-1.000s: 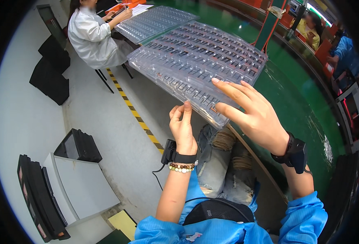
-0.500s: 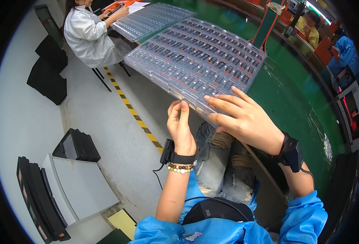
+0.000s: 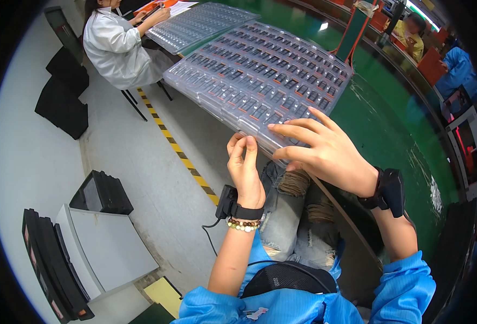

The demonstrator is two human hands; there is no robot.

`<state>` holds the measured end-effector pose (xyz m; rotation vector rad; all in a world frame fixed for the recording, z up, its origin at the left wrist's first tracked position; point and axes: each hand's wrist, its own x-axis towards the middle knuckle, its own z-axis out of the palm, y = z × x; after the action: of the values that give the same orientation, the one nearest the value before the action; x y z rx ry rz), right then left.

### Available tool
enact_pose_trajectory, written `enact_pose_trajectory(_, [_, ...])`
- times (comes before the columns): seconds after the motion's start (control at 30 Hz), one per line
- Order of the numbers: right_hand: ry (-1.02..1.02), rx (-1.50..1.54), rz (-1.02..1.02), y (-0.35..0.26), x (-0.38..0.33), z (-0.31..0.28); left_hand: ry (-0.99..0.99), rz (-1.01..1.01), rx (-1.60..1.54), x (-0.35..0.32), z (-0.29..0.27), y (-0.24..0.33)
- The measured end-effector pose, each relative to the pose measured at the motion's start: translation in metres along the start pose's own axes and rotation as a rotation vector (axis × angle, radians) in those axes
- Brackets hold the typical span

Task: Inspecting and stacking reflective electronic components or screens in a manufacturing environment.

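A large clear plastic tray (image 3: 233,114) lies tilted in view before me, its lidded-looking surface over rows of small dark rectangular parts (image 3: 260,67) with orange-red edges. Its near edge juts out above my knees. My left hand (image 3: 247,171) is closed at this edge, thumb and bent fingers pinching its rim. Just right of it, my right hand (image 3: 327,154) has its fingers spread over the near right corner, fingertips touching the plastic. Its thumb side is partly hidden by the hand. Both wrists wear black straps with small devices.
The green table (image 3: 384,129) extends right of the tray. Beyond the tray lies another clear tray (image 3: 200,24), beside a seated person in a white coat (image 3: 114,46). Black-yellow floor tape (image 3: 176,146) runs at left, near a grey cabinet (image 3: 111,245). Other people sit across the line.
My left hand has slid slightly right along the tray's near edge. My right hand has shifted a little left and its fingers have bent differently. The tray has hardly moved.
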<state>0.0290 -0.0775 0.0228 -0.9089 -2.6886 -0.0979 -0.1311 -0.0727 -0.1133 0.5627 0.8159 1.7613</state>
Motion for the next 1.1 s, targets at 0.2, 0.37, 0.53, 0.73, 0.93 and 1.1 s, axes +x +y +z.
enact_pose_trajectory(0.2, [0.068, 0.059, 0.032, -0.001, 0.002, 0.0, -0.048, -0.004, -0.082, 0.0, -0.003, -0.005])
enact_pose_trajectory(0.37, [0.228, -0.285, -0.122, 0.008, 0.005, -0.006, -0.047, -0.024, -0.076, -0.009, 0.001, -0.003])
enact_pose_trajectory(0.53, [0.368, -0.342, -0.243, 0.022, 0.018, -0.012, 0.158, -0.089, 0.025, -0.003, 0.016, 0.006])
enact_pose_trajectory(0.73, [0.349, -0.4, -0.23, 0.031, 0.02, -0.023, -0.077, -0.243, 0.08, 0.029, 0.016, 0.017])
enact_pose_trajectory(0.93, [0.359, -0.426, -0.2, 0.048, 0.03, -0.027, -0.08, -0.162, 0.166, 0.03, 0.024, 0.019])
enact_pose_trajectory(1.1, [0.32, -0.248, -0.146, 0.054, 0.034, -0.026, -0.205, -0.139, 0.118, 0.026, 0.029, 0.029])
